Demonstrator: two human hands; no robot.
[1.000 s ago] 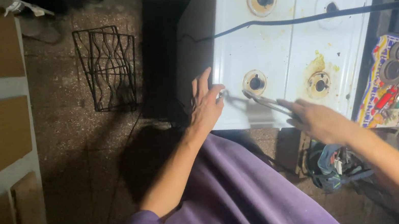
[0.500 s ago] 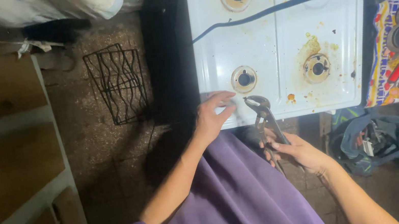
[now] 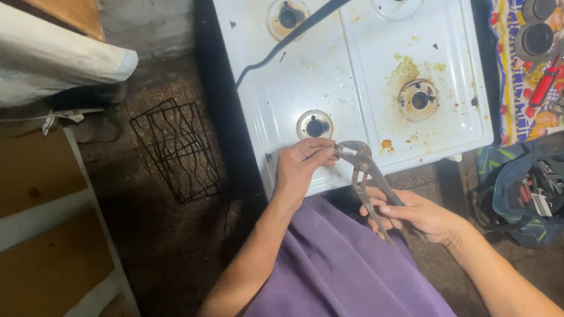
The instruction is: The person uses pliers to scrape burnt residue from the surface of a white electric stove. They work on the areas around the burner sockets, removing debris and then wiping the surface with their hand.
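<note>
- Black wire pan-support grate lies on the dark floor, well apart from the work.
- Left hand rests at the front edge of the white gas stove top; fingertips pinched around a small part at the plier nose, which I cannot identify.
- Slip-joint pliers point their head at that pinch, just below the front-left burner.
- Right hand is closed around the plier handles.
- Judgement: steady the part with the left fingers, keep them clear of the jaws, squeeze evenly, turn without scraping enamel.
- Tool bag sits open at the right.
</note>
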